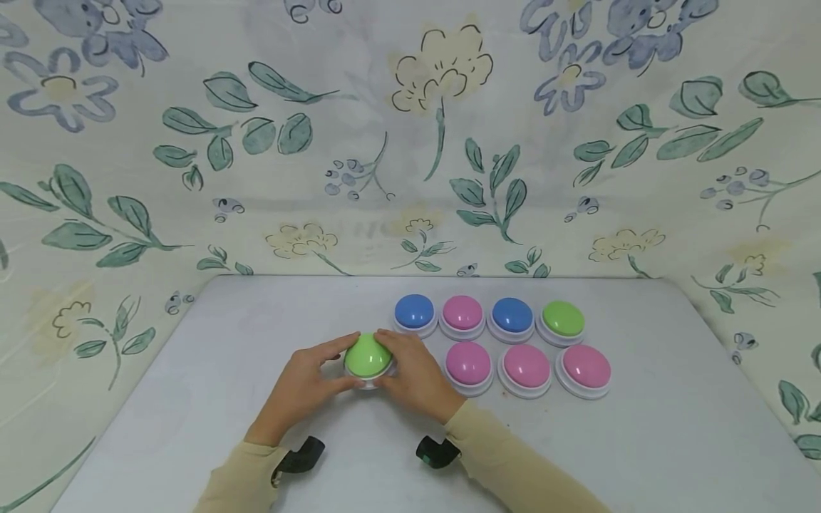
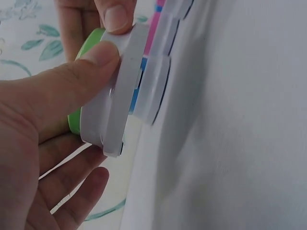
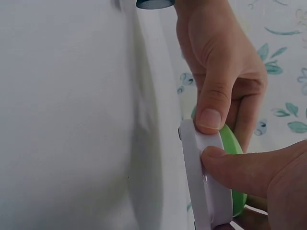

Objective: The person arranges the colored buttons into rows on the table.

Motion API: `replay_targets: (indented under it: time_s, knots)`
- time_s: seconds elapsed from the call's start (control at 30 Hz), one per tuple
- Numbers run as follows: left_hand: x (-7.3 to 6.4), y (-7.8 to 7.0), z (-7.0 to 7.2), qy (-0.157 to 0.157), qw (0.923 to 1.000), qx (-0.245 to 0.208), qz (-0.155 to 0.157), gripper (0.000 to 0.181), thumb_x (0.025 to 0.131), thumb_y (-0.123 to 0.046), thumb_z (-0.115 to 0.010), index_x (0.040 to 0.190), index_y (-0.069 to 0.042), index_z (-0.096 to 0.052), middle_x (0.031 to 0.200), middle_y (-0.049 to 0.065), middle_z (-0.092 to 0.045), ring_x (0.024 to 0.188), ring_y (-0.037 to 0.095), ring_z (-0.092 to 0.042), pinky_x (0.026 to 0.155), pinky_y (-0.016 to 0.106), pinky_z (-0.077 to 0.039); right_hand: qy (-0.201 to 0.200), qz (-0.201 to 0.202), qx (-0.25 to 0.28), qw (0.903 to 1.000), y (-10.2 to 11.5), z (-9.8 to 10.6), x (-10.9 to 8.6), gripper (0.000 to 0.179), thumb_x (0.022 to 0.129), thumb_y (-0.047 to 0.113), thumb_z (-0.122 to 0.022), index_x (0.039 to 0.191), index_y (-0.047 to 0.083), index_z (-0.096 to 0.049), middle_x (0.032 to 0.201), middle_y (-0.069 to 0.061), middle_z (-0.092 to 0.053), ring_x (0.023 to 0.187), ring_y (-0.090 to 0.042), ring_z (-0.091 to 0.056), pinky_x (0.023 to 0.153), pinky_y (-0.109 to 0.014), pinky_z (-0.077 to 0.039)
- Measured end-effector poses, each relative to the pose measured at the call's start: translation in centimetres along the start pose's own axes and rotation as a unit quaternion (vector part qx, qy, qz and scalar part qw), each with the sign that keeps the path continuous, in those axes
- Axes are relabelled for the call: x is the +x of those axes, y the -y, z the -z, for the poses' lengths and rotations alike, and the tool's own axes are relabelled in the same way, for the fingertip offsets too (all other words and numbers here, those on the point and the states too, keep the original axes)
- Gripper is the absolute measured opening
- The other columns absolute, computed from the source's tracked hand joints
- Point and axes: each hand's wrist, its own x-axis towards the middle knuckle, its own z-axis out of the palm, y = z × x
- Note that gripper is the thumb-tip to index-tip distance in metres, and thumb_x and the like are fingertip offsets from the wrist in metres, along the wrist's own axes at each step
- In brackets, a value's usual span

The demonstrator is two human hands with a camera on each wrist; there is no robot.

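Note:
Both hands hold one push button with a green dome (image 1: 368,355) and a white round base, left of the other buttons. My left hand (image 1: 304,385) grips its left side, thumb on the near edge of the base and fingers at the far side. Gripping the right side in the same way is my right hand (image 1: 417,374). In the left wrist view the white base (image 2: 127,91) is tilted on edge to the camera and appears raised off the tabletop. The right wrist view shows both thumbs close together on the base (image 3: 194,167).
Right of the hands stand two rows of buttons on the white table (image 1: 641,449). The back row has a blue button (image 1: 414,311), a pink, another blue (image 1: 512,315) and a green button (image 1: 563,318). Three pink buttons, one of them nearest (image 1: 468,363), form the front row. Floral cloth (image 1: 359,142) hangs behind.

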Motion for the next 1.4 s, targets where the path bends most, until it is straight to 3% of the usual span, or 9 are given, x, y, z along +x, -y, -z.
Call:
replay_targets:
  time_s: [0.27, 0.6, 1.03, 1.27, 1.4]
  knots:
    - [0.2, -1.1, -1.0, -0.004, 0.9999, 0.009, 0.006, 0.076, 0.072, -0.023, -0.090, 0.139, -0.005, -0.060, 0.137, 0.010, -0.063, 0.122, 0.031, -0.062, 0.099, 0.048, -0.053, 0.001, 0.006, -0.001, 1.0000, -0.8, 0.6, -0.6, 0.068, 0.085, 0.010, -0.081, 0.145, 0.001, -0.050, 0.150, -0.011, -0.050, 0.139, -0.029, -0.044, 0.114, -0.038, -0.040]
    - [0.6, -2.0, -2.3, -0.012, 0.9995, 0.027, -0.014, 0.074, 0.073, -0.024, -0.090, 0.137, -0.003, -0.060, 0.135, 0.012, -0.064, 0.117, 0.031, -0.065, 0.096, 0.046, -0.055, 0.012, 0.004, -0.004, 0.9999, -1.7, 1.3, -1.2, 0.067, 0.085, 0.007, -0.079, 0.145, 0.000, -0.050, 0.151, -0.013, -0.048, 0.138, -0.032, -0.044, 0.113, -0.040, -0.041]
    - [1.4, -3.2, -3.0, 0.013, 0.9987, 0.047, -0.015, 0.076, 0.074, -0.023, -0.090, 0.138, 0.002, -0.058, 0.135, 0.014, -0.063, 0.105, 0.026, -0.070, 0.093, 0.040, -0.057, 0.019, -0.015, -0.018, 0.9995, -2.2, 2.1, -1.6, 0.068, 0.085, 0.004, -0.078, 0.146, 0.001, -0.049, 0.151, -0.014, -0.048, 0.137, -0.032, -0.046, 0.111, -0.040, -0.043]
    - [1.5, -3.6, -3.6, 0.024, 0.9960, 0.083, -0.021, 0.075, 0.077, -0.026, -0.088, 0.138, 0.005, -0.056, 0.138, 0.017, -0.060, 0.123, 0.033, -0.061, 0.104, 0.046, -0.049, 0.012, 0.021, -0.042, 0.9988, -2.6, 2.2, -1.9, 0.064, 0.085, 0.002, -0.077, 0.143, -0.006, -0.049, 0.148, -0.022, -0.049, 0.135, -0.037, -0.046, 0.112, -0.044, -0.042]
    - [1.6, -4.0, -3.8, 0.027, 0.9951, 0.094, -0.019, 0.075, 0.078, -0.025, -0.088, 0.138, 0.006, -0.056, 0.139, 0.018, -0.059, 0.126, 0.034, -0.059, 0.105, 0.046, -0.048, 0.019, 0.023, -0.058, 0.9979, -2.7, 2.2, -1.9, 0.064, 0.087, 0.003, -0.076, 0.144, -0.006, -0.048, 0.149, -0.022, -0.048, 0.135, -0.037, -0.047, 0.112, -0.043, -0.043]
